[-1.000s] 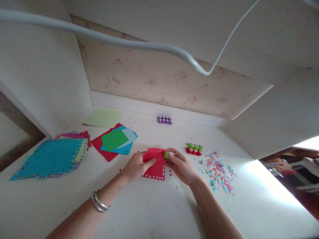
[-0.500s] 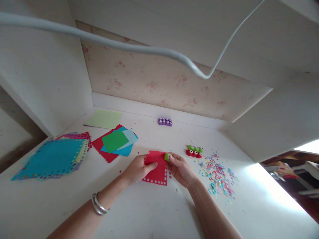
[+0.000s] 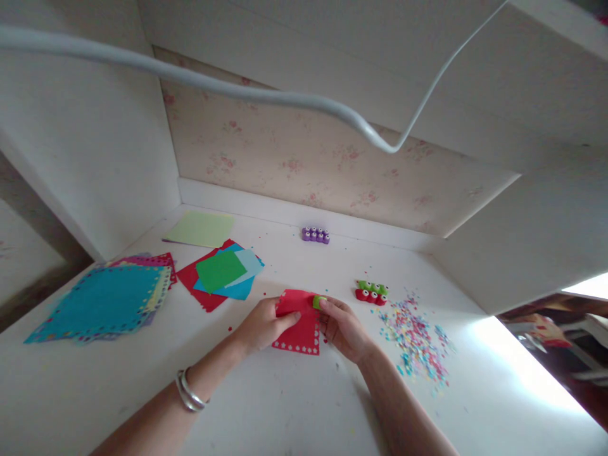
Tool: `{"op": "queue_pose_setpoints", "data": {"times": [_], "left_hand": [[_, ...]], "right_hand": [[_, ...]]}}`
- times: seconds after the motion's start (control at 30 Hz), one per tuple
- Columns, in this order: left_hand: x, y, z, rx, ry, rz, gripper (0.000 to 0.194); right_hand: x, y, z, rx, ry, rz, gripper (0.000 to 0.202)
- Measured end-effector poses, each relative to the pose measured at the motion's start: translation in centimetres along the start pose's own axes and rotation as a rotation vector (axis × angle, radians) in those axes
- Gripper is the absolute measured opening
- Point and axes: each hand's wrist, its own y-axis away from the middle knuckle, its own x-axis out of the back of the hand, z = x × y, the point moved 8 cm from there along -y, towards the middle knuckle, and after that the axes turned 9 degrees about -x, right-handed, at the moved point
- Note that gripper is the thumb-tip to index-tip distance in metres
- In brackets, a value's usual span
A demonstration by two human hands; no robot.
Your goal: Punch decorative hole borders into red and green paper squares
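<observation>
A white table point(image 3: 289, 411) spreads beneath a floral-papered wall point(image 3: 285, 145), with a fanned stack of sheets point(image 3: 102, 297), blue on top and hole-punched along the edges, at far left. Beside it lies an overlapping pile of coloured paper point(image 3: 221, 271) in red, blue, pale blue and green, with a pale green sheet point(image 3: 202, 228) behind. At center, a person's left hand point(image 3: 261, 326) pinches the left side of a red sheet point(image 3: 306, 332), held over the table, star-shaped holes lining its lower edge. The right hand point(image 3: 346, 332) is closed at the sheet's right side. Near the wall stands a purple block of punches point(image 3: 316, 235); to the right, green punches point(image 3: 373, 287) and red punches point(image 3: 371, 296) sit in adjoining rows. Silver bangles point(image 3: 189, 391) circle the left wrist. A single green punch point(image 3: 318, 302), gripped between the right thumb and fingers, meets the red sheet's upper right edge. Tiny multicoloured paper bits point(image 3: 418, 339) litter the tabletop at right.
</observation>
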Motion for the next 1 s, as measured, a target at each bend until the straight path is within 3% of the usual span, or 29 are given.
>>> {"op": "queue_pose_setpoints", "data": {"times": [0.33, 0.63, 0.83, 1.0], "left_hand": [[-0.2, 0.0, 0.0, -0.005, 0.035, -0.008, 0.037], [0.2, 0.2, -1.2, 0.054, -0.030, -0.002, 0.033], [0.4, 0.1, -0.5, 0.034, 0.006, 0.020, 0.036], [0.9, 0.0, 0.3, 0.060, 0.072, 0.079, 0.033]], "right_hand": [[-0.3, 0.0, -0.2, 0.101, 0.077, 0.084, 0.018], [-0.1, 0.2, -0.6, 0.159, 0.148, 0.164, 0.022], [-0.5, 0.0, -0.3, 0.115, 0.087, 0.105, 0.023], [0.5, 0.3, -1.4, 0.123, 0.077, 0.107, 0.022]]}}
